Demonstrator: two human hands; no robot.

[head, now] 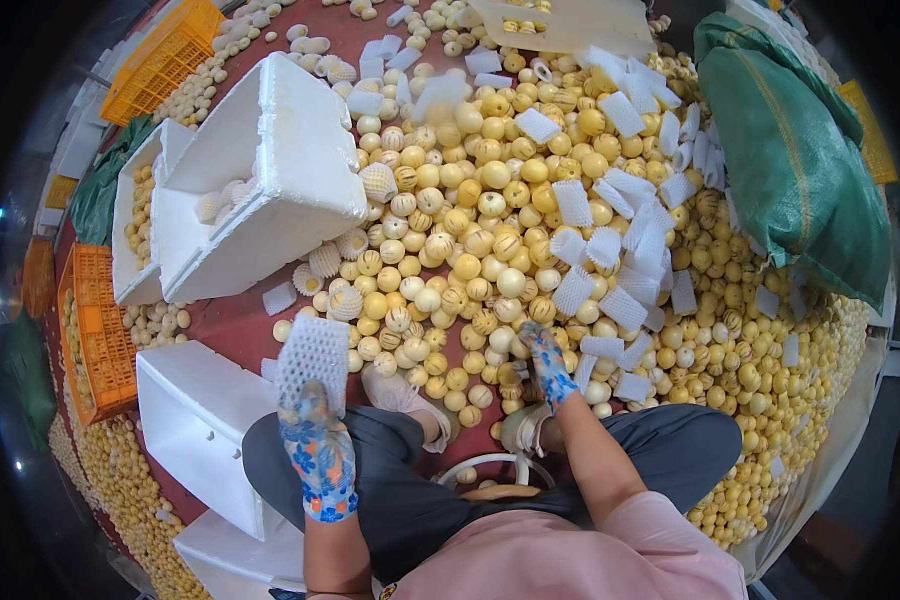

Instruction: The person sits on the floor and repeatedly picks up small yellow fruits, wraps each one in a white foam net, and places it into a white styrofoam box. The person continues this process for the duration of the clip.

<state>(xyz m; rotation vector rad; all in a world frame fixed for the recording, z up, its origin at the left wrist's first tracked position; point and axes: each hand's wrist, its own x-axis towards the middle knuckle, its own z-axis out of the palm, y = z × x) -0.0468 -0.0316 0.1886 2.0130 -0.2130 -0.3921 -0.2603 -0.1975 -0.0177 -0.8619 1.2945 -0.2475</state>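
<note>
My left hand [317,457], in a floral-patterned glove, grips a white foam net sleeve [313,358] and holds it up above my left knee. My right hand [547,367] wears a similar glove with dirty fingertips. It reaches down among striped yellow pepino melons [507,309] heaped on the red floor covering, just beyond my right shoe. Its fingertips are beside a pale melon [501,340]; whether they grip one is hidden. More foam net sleeves [622,307] lie scattered over the heap to the right of that hand.
A tilted white foam box [307,157] at the left holds several sleeved fruits [229,199]. Closer to me stands another foam box [202,382]. Orange crates [105,330] line the far left. A full green woven sack [787,150] rests at the right on the melon pile.
</note>
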